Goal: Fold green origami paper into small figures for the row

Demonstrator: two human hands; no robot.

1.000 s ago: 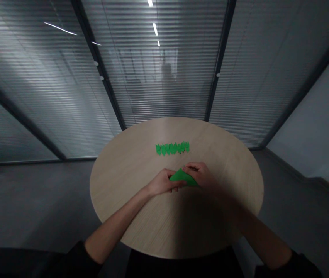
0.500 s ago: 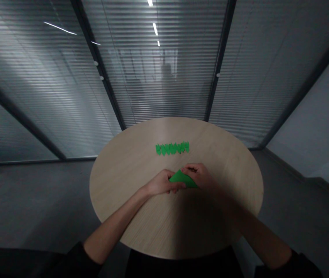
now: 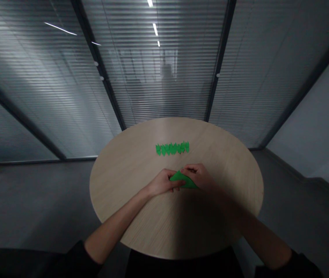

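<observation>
A green sheet of paper (image 3: 186, 182), folded into a triangular shape, is held over the middle of the table between both hands. My left hand (image 3: 164, 182) grips its left side, with the thumb lying across the front and the fingers behind. At the upper right edge my right hand (image 3: 198, 174) pinches the paper near its top corner. Part of the sheet is hidden by the fingers. Beyond the hands, several small folded green paper pieces (image 3: 172, 148) stand side by side in a row.
The round wooden table (image 3: 124, 166) reaches out to both sides of my arms. Behind it rises a glass partition with closed blinds (image 3: 164, 96) and dark frames. A pale wall (image 3: 321, 127) stands on the right. A shadow falls on the near part of the table.
The left thumb has shifted slightly up on the green paper, and the paper's angle has changed a little. The row of pieces has stayed in place.
</observation>
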